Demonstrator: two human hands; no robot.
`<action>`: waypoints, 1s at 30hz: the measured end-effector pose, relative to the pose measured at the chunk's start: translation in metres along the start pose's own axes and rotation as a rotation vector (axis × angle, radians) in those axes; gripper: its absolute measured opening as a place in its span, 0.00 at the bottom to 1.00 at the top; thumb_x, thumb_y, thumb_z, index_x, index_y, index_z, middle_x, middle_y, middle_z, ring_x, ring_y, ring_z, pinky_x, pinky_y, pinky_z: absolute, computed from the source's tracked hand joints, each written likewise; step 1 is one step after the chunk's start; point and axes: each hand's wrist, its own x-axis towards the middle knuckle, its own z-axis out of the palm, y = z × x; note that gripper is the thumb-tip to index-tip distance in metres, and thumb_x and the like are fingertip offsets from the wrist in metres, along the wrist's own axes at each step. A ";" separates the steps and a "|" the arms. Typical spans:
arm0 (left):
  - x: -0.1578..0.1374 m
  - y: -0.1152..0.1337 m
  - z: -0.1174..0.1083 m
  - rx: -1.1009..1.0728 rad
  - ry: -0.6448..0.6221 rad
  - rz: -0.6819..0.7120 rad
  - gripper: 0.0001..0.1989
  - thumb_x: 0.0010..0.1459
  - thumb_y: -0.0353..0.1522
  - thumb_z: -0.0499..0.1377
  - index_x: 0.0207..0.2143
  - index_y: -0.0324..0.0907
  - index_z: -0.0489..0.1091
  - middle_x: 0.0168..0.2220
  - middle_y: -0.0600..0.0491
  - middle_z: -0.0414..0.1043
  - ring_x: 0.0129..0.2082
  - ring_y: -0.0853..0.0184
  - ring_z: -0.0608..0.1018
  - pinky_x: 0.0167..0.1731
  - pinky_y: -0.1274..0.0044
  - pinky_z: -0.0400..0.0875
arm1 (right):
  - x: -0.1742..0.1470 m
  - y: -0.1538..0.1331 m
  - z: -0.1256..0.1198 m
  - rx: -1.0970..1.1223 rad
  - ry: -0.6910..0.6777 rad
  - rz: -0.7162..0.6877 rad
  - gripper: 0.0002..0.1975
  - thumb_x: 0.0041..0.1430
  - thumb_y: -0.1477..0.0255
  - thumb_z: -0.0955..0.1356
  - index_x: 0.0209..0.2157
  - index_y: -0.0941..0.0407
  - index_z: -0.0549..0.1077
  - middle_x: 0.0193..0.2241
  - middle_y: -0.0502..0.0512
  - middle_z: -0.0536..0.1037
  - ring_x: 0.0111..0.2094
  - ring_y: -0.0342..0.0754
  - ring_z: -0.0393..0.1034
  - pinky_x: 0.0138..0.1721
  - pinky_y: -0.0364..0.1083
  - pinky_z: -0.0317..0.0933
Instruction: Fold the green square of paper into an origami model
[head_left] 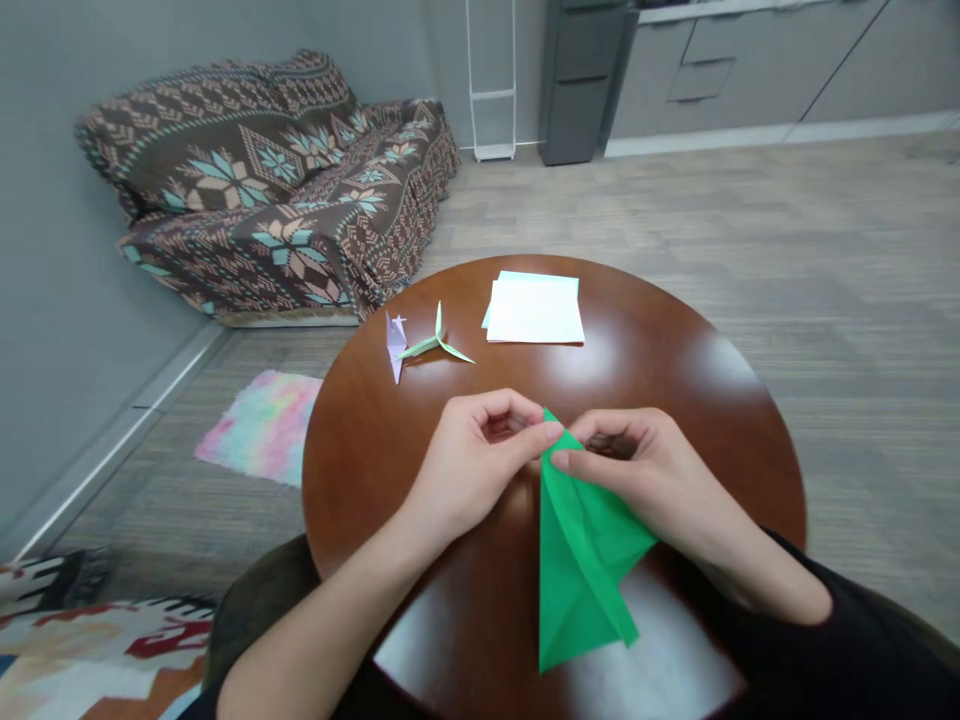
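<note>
A sheet of green paper (581,560), partly folded with several creases, hangs over the near half of the round table. My left hand (487,450) pinches its narrow top corner between thumb and fingers. Just to the right, my right hand (637,450) grips the same paper near the top edge, thumb in front and fingers behind. The lower part of the sheet spreads into loose flaps. Fingers behind the paper are partly hidden.
The round brown table (645,350) bears a stack of paper (535,308) at its far side. Left of it are a pale green folded paper figure (437,343) and a purple one (395,345). A covered sofa (262,190) and a pastel rug (262,425) lie beyond.
</note>
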 end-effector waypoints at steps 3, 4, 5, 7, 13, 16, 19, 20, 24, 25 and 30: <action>0.001 -0.001 0.000 0.003 -0.004 -0.020 0.12 0.47 0.36 0.75 0.26 0.38 0.78 0.26 0.53 0.77 0.27 0.69 0.76 0.32 0.77 0.72 | 0.000 -0.001 0.001 0.017 0.021 -0.008 0.12 0.44 0.66 0.81 0.25 0.58 0.80 0.22 0.51 0.78 0.25 0.43 0.66 0.26 0.42 0.58; 0.001 -0.001 0.000 0.000 -0.007 -0.030 0.12 0.46 0.36 0.75 0.26 0.38 0.78 0.25 0.53 0.77 0.27 0.69 0.76 0.31 0.77 0.72 | 0.000 -0.001 0.001 0.025 0.031 -0.008 0.12 0.43 0.66 0.81 0.24 0.58 0.80 0.23 0.52 0.79 0.25 0.44 0.66 0.27 0.42 0.58; 0.000 -0.001 0.000 -0.003 -0.009 -0.037 0.12 0.46 0.36 0.76 0.25 0.38 0.79 0.25 0.53 0.78 0.26 0.69 0.75 0.30 0.78 0.71 | 0.000 -0.001 0.001 0.035 0.041 -0.009 0.12 0.43 0.66 0.81 0.24 0.58 0.80 0.22 0.52 0.79 0.25 0.44 0.66 0.27 0.42 0.58; 0.000 -0.001 0.000 -0.008 -0.010 -0.042 0.11 0.45 0.35 0.76 0.25 0.38 0.79 0.25 0.53 0.78 0.25 0.70 0.75 0.29 0.78 0.70 | 0.000 -0.001 0.002 0.052 0.051 -0.014 0.12 0.43 0.67 0.81 0.24 0.58 0.80 0.21 0.51 0.78 0.24 0.43 0.65 0.26 0.42 0.57; -0.002 0.000 0.001 -0.023 0.022 -0.024 0.10 0.45 0.34 0.76 0.25 0.39 0.80 0.25 0.53 0.79 0.25 0.70 0.76 0.28 0.79 0.71 | 0.001 -0.002 0.000 0.023 0.010 0.013 0.14 0.44 0.65 0.80 0.21 0.58 0.76 0.18 0.48 0.72 0.21 0.41 0.59 0.23 0.42 0.51; -0.001 -0.001 -0.001 0.010 0.034 0.000 0.10 0.46 0.34 0.76 0.25 0.39 0.80 0.25 0.53 0.79 0.25 0.69 0.77 0.29 0.78 0.72 | 0.001 -0.002 -0.002 -0.012 -0.018 0.030 0.15 0.44 0.65 0.79 0.19 0.58 0.74 0.17 0.47 0.71 0.21 0.40 0.58 0.23 0.41 0.50; 0.001 -0.004 -0.004 0.020 0.082 0.032 0.10 0.46 0.35 0.75 0.26 0.39 0.80 0.26 0.52 0.80 0.26 0.68 0.78 0.29 0.77 0.73 | 0.002 -0.001 -0.004 -0.010 -0.081 0.045 0.11 0.47 0.67 0.77 0.22 0.58 0.76 0.20 0.49 0.75 0.22 0.41 0.63 0.24 0.42 0.55; 0.002 -0.005 -0.004 0.012 0.099 0.044 0.10 0.46 0.35 0.75 0.27 0.39 0.80 0.26 0.52 0.80 0.26 0.68 0.78 0.29 0.77 0.73 | 0.002 0.001 -0.004 -0.009 -0.101 0.053 0.10 0.48 0.68 0.76 0.23 0.58 0.76 0.20 0.49 0.76 0.22 0.42 0.64 0.25 0.42 0.57; 0.003 -0.007 -0.006 -0.036 0.079 0.054 0.09 0.47 0.33 0.75 0.28 0.40 0.79 0.27 0.54 0.80 0.27 0.69 0.78 0.30 0.78 0.73 | 0.003 0.004 -0.005 -0.006 -0.108 0.059 0.08 0.49 0.70 0.75 0.23 0.58 0.76 0.20 0.49 0.76 0.22 0.42 0.65 0.25 0.42 0.57; 0.004 -0.007 -0.006 -0.039 0.046 0.039 0.09 0.47 0.32 0.75 0.28 0.40 0.78 0.27 0.54 0.79 0.27 0.70 0.77 0.31 0.79 0.72 | 0.003 0.005 -0.005 -0.010 -0.097 0.045 0.07 0.49 0.71 0.75 0.23 0.58 0.76 0.20 0.48 0.75 0.22 0.42 0.64 0.25 0.42 0.56; 0.002 -0.003 -0.003 -0.015 -0.066 -0.020 0.11 0.49 0.33 0.74 0.24 0.39 0.75 0.26 0.55 0.78 0.27 0.70 0.76 0.32 0.79 0.71 | 0.003 0.005 -0.004 -0.006 -0.037 -0.006 0.06 0.49 0.71 0.74 0.25 0.59 0.76 0.21 0.48 0.72 0.24 0.41 0.61 0.26 0.42 0.54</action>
